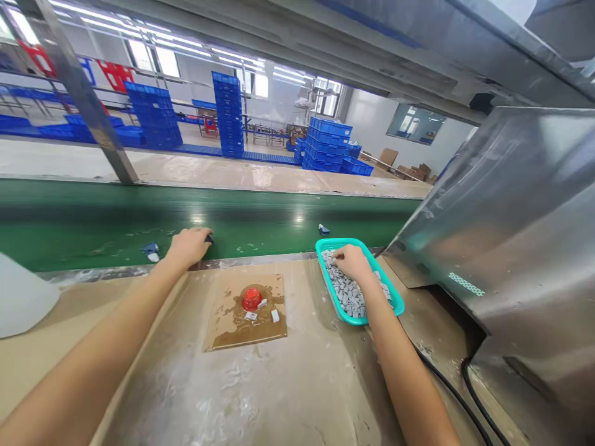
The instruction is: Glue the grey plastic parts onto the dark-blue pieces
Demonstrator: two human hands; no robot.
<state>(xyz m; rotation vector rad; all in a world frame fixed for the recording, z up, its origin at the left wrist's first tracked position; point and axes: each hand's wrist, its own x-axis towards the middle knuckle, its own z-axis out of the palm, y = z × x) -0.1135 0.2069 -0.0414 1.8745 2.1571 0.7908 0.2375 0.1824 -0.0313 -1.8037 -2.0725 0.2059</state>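
My left hand (189,245) is over the near edge of the green conveyor belt (260,226), its fingers closed on a small dark blue part (209,238) that is mostly hidden. Inside a turquoise plastic basket (356,321), my right hand (354,262) pinches at the heap of small grey rectangular pieces (348,297); its fingertips partly cover what they grip. Between my hands, a wet brown board (223,337) carries a small red cup-like object (251,299). Several loose pale pieces (275,316) lie beside it.
On the belt lie a blue-and-white part (151,251) at left and another (324,230) behind the basket. A large metal housing (520,248) stands at right, with black cables (446,378) near it. A white rounded object (23,297) is at far left. Blue crates (227,114) are stacked beyond.
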